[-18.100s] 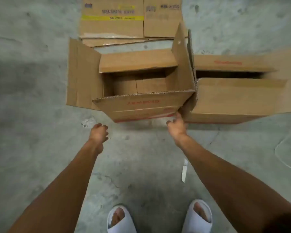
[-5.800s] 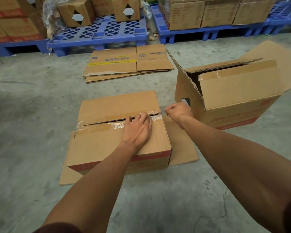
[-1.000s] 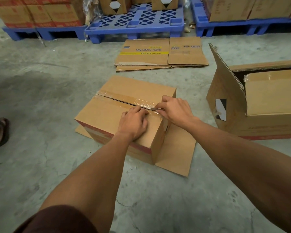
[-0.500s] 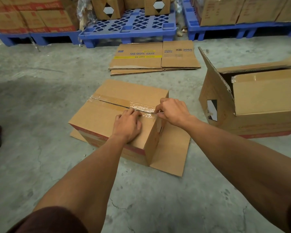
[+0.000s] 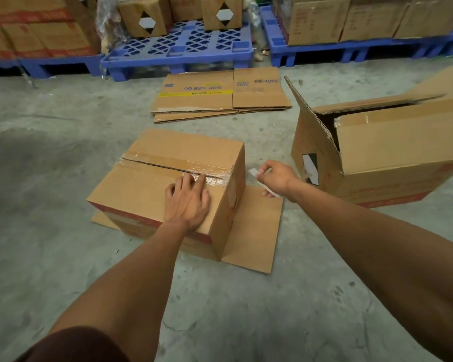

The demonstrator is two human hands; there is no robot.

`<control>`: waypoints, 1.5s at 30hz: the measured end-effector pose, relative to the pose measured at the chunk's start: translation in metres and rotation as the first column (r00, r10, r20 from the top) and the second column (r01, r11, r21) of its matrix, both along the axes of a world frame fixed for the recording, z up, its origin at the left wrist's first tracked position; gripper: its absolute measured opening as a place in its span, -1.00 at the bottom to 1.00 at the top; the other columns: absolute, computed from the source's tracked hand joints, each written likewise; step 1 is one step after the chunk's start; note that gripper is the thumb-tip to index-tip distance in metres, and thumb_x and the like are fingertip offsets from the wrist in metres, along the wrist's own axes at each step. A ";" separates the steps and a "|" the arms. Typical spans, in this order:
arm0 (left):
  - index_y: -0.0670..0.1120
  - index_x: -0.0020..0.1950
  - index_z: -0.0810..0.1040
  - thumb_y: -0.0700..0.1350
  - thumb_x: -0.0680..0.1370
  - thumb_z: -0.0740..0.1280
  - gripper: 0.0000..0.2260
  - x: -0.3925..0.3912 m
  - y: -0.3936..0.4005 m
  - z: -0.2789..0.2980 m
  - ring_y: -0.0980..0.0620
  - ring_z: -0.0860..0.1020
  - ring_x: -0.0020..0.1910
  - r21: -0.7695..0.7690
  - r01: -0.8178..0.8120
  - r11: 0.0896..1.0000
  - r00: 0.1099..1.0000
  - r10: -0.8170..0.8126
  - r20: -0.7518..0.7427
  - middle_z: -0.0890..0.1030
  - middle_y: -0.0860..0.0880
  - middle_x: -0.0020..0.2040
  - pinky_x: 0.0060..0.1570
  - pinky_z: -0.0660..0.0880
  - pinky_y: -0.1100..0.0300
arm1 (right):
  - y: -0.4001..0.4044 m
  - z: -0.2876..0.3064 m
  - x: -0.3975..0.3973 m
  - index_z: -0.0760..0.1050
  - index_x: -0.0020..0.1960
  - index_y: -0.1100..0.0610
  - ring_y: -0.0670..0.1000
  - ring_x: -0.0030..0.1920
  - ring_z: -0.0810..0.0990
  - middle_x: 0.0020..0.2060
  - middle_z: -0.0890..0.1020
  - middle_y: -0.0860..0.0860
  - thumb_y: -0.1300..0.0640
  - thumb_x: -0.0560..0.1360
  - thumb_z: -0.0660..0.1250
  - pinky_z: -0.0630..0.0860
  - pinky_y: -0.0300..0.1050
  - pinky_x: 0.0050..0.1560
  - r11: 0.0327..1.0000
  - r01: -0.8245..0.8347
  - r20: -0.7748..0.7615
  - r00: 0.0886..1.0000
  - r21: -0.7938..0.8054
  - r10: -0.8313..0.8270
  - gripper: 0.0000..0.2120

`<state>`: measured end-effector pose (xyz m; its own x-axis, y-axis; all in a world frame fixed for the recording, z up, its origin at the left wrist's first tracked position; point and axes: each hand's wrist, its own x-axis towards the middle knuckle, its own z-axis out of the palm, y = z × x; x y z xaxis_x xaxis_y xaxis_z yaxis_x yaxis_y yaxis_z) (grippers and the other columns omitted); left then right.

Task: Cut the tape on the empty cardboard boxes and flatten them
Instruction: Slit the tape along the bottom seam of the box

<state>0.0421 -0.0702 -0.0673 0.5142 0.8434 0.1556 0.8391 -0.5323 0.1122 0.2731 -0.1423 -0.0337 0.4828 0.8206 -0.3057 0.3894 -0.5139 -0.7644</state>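
Seen from above, over two bare forearms. Upside-down cardboard box (image 5: 168, 178) on the concrete floor (image 5: 50, 205), centre of view, bottom flaps shut, clear tape (image 5: 183, 165) along the seam, one loose flap (image 5: 254, 231) lying flat on the floor at its right side. Left hand (image 5: 187, 199) spread flat on the box's near flap, fingers relaxed, fingertips touching the tape. Right hand (image 5: 277, 178) just right of the box, clear of it, above the loose flap, fingers curled around a small white cutter (image 5: 254, 172). Second box (image 5: 377, 158) to the right, flaps up. Flattened cartons (image 5: 220, 95) lying further back. Blue pallets (image 5: 178, 50) loaded with cartons behind them.
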 end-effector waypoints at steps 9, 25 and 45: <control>0.00 0.51 0.20 0.14 0.57 -0.07 -0.48 -0.003 -0.001 0.000 -0.07 0.27 0.29 -0.038 0.034 0.999 0.999 -0.035 -0.020 0.30 -0.10 0.29 0.33 0.15 -0.05 | 0.028 0.000 -0.033 0.41 -0.08 0.12 0.07 -0.40 0.65 -0.13 0.59 0.19 0.24 0.58 0.29 0.61 -0.15 -0.50 0.972 0.233 -0.409 0.889 0.011 -0.208 -0.90; 0.00 0.53 0.18 0.11 0.63 0.00 -0.53 -0.004 0.001 -0.001 -0.08 0.25 0.33 -0.024 0.032 0.999 0.999 -0.033 -0.017 0.28 -0.11 0.33 0.35 0.13 -0.06 | 0.035 0.004 -0.043 0.48 0.00 0.18 0.07 -0.40 0.69 -0.06 0.59 0.15 0.32 0.55 0.26 0.68 -0.06 -0.32 0.950 0.310 -0.415 0.870 0.039 -0.267 -0.92; 0.11 0.59 -0.20 0.13 0.63 -0.02 -0.42 -0.003 0.000 -0.001 -0.06 0.28 0.26 -0.043 0.034 0.999 0.999 -0.033 0.019 0.30 -0.10 0.28 0.34 0.16 -0.05 | 0.030 0.009 -0.038 0.62 -0.15 0.14 -0.04 -0.47 0.53 -0.31 0.64 0.08 0.27 0.50 0.36 0.47 -0.24 -0.46 1.000 0.005 -0.123 0.992 0.006 -0.004 -0.90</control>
